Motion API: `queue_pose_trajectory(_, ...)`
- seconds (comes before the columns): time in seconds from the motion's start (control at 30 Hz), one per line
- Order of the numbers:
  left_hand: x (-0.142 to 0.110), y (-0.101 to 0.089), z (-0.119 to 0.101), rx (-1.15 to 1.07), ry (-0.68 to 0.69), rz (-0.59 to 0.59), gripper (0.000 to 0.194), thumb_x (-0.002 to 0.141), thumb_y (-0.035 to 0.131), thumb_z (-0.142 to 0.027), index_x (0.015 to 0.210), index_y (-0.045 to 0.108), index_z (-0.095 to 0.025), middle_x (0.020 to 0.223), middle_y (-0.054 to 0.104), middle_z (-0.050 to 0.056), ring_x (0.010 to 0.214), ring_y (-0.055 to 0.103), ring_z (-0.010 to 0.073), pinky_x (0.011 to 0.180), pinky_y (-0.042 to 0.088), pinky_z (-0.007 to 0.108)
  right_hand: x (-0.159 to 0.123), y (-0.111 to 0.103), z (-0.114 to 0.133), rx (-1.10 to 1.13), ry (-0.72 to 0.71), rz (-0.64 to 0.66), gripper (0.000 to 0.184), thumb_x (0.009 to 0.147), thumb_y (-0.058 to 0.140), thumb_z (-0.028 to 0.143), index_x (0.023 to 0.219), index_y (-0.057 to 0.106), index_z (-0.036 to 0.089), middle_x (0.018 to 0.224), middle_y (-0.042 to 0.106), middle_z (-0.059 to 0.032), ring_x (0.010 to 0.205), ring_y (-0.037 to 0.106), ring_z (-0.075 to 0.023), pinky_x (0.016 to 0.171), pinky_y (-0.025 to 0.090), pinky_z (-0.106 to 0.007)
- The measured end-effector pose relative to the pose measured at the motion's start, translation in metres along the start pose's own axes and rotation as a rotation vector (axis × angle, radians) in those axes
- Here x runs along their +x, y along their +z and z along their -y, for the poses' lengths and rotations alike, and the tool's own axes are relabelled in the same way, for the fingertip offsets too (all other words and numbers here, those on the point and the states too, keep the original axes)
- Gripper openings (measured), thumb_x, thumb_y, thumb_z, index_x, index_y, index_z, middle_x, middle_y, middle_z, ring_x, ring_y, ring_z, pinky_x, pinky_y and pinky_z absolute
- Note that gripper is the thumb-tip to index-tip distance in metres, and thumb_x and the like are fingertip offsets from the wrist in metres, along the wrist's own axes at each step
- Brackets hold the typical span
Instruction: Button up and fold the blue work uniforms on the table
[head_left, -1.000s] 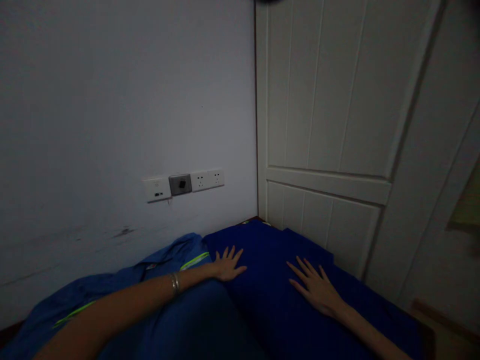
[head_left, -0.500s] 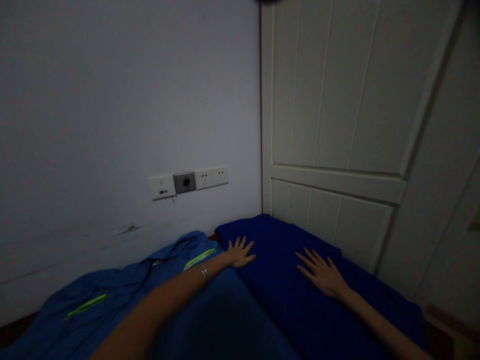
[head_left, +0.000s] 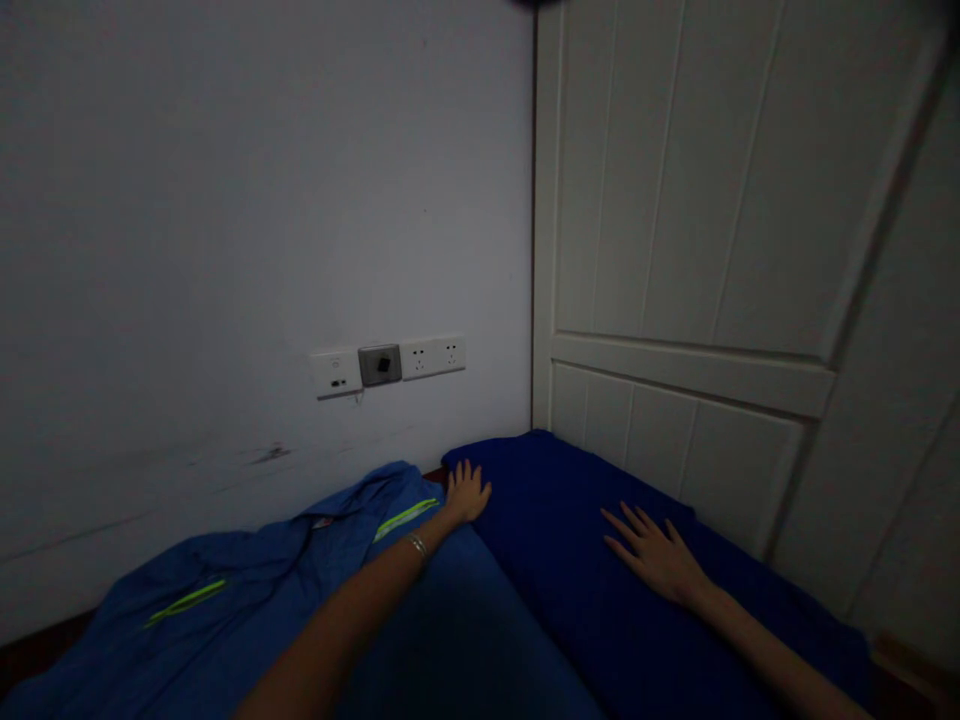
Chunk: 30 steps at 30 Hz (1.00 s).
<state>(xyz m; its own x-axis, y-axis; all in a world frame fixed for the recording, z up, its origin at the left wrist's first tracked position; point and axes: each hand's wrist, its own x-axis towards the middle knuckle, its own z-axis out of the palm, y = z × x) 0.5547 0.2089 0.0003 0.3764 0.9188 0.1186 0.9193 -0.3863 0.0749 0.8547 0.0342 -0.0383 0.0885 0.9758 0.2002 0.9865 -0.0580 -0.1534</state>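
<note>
A dark blue cloth [head_left: 555, 530] is spread out in the corner below the white panelled door. Flat on its left edge lies my left hand [head_left: 466, 492], fingers stretched out, with a silver bracelet on the wrist. My right hand [head_left: 660, 560] rests palm down on the same cloth further right, its fingers spread. To the left, beside my left forearm, lies a lighter blue garment [head_left: 255, 580] with bright yellow-green strips. Neither hand grips anything.
A pale wall [head_left: 225, 200] with scuff marks rises behind the garment. A row of sockets [head_left: 433, 358] and a grey switch plate [head_left: 380, 365] sits low on it. The white panelled door [head_left: 675, 250] stands on the right.
My left hand has shifted left and slightly up, toward the cloth's left edge, its fingers closer together. My right hand stays spread on the cloth. The view has turned slightly left.
</note>
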Motion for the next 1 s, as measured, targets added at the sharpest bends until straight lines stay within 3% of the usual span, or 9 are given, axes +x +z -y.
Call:
queue_pose_trajectory(0.07, 0.009, 0.000, 0.015, 0.011, -0.147, 0.021, 0.067, 0.088, 0.015, -0.049, 0.141, 0.022, -0.009, 0.149, 0.010, 0.017, 0.136, 0.007, 0.0322, 0.106, 0.012, 0.054, -0.008, -0.009, 0.013, 0.014, -0.038, -0.010, 0.064, 0.083, 0.024, 0.065, 0.138, 0.031, 0.032, 0.145, 0.028, -0.0079, 0.133, 0.022, -0.0306, 0.105, 0.013, -0.058)
queue_pose_trajectory(0.13, 0.016, -0.001, 0.028, 0.022, -0.203, 0.067, 0.069, 0.087, 0.013, -0.050, 0.141, 0.019, -0.008, 0.149, 0.009, 0.017, 0.136, 0.008, 0.0325, 0.106, 0.012, 0.055, -0.022, -0.019, 0.031, 0.095, -0.144, 0.000, 0.061, 0.085, 0.024, 0.062, 0.139, 0.025, 0.035, 0.147, 0.023, -0.0045, 0.134, 0.019, -0.0278, 0.107, 0.012, -0.056)
queue_pose_trajectory(0.27, 0.023, -0.005, 0.042, 0.054, -0.190, 0.130, 0.071, 0.086, 0.012, -0.052, 0.141, 0.020, -0.007, 0.148, 0.013, 0.015, 0.135, 0.013, 0.0330, 0.106, 0.014, 0.053, -0.058, -0.033, 0.070, 0.310, -0.437, 0.151, 0.056, 0.087, 0.029, 0.057, 0.139, 0.017, 0.040, 0.149, 0.011, 0.0020, 0.136, 0.011, -0.0252, 0.108, 0.007, -0.054)
queue_pose_trajectory(0.33, 0.024, -0.008, 0.042, 0.070, -0.176, 0.145, 0.072, 0.086, 0.012, -0.052, 0.141, 0.020, -0.007, 0.148, 0.014, 0.015, 0.135, 0.014, 0.0325, 0.106, 0.015, 0.052, -0.070, -0.033, 0.082, 0.352, -0.505, 0.199, 0.055, 0.088, 0.031, 0.055, 0.139, 0.017, 0.040, 0.150, 0.009, 0.0019, 0.136, 0.009, -0.0258, 0.108, 0.004, -0.056)
queue_pose_trajectory(0.47, 0.021, -0.010, 0.040, 0.111, -0.176, 0.131, 0.070, 0.087, 0.014, -0.051, 0.140, 0.022, -0.007, 0.148, 0.016, 0.016, 0.134, 0.017, 0.0336, 0.105, 0.018, 0.051, -0.078, -0.028, 0.089, 0.320, -0.510, 0.200, 0.055, 0.088, 0.031, 0.054, 0.139, 0.016, 0.040, 0.150, 0.008, 0.0010, 0.136, 0.008, -0.0271, 0.106, 0.002, -0.059)
queue_pose_trajectory(0.67, 0.002, -0.013, 0.035, 0.145, -0.081, -0.088, 0.060, 0.089, 0.020, -0.042, 0.136, 0.029, -0.005, 0.143, 0.027, 0.021, 0.132, 0.025, 0.0335, 0.103, 0.023, 0.048, -0.081, -0.031, 0.090, 0.297, -0.497, 0.200, 0.053, 0.089, 0.028, 0.053, 0.139, 0.017, 0.042, 0.149, 0.009, 0.0025, 0.136, 0.009, -0.0266, 0.107, 0.004, -0.058)
queue_pose_trajectory(0.83, -0.035, -0.034, 0.042, 0.105, 0.062, -0.087, 0.055, 0.090, 0.021, -0.040, 0.135, 0.030, -0.009, 0.145, 0.025, 0.018, 0.134, 0.020, 0.0298, 0.107, 0.019, 0.045, -0.080, -0.030, 0.091, 0.303, -0.466, 0.186, 0.052, 0.087, 0.031, 0.055, 0.137, 0.027, 0.041, 0.149, 0.017, 0.0015, 0.135, 0.016, -0.0278, 0.107, 0.008, -0.057)
queue_pose_trajectory(1.0, -0.083, -0.064, 0.074, 0.095, 0.112, -0.074, 0.054, 0.091, 0.021, -0.041, 0.134, 0.032, -0.010, 0.146, 0.023, 0.015, 0.136, 0.016, 0.0276, 0.109, 0.015, 0.043, -0.063, -0.034, 0.104, 0.259, -0.410, 0.087, 0.051, 0.087, 0.028, 0.057, 0.129, 0.045, 0.036, 0.140, 0.039, -0.0029, 0.129, 0.033, -0.0267, 0.106, 0.021, -0.051)
